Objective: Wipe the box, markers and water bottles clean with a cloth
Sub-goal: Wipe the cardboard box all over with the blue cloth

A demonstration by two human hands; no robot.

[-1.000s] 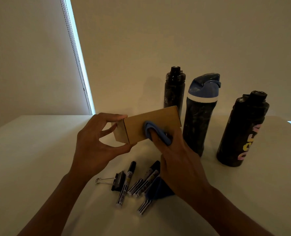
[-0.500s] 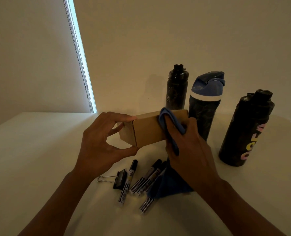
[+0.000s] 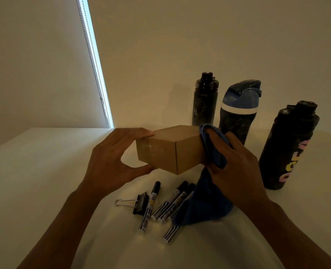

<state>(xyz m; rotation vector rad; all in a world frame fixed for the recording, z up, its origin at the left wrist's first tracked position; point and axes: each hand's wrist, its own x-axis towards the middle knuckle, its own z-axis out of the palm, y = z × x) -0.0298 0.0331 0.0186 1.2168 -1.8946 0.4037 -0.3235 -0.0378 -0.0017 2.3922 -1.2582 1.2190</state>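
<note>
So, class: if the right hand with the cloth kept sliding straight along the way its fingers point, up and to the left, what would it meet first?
The right hand presses the cloth on the box, so it meets more of the box first; beyond that, probably the left hand.

A: What lettering can we read here?

B: Only pink and yellow letters on the black bottle (image 3: 288, 148) at three o'clock; we cannot make out the word. The markers (image 3: 172, 202) at six o'clock bear barcode stripes and labels, too small for us to read.
</note>
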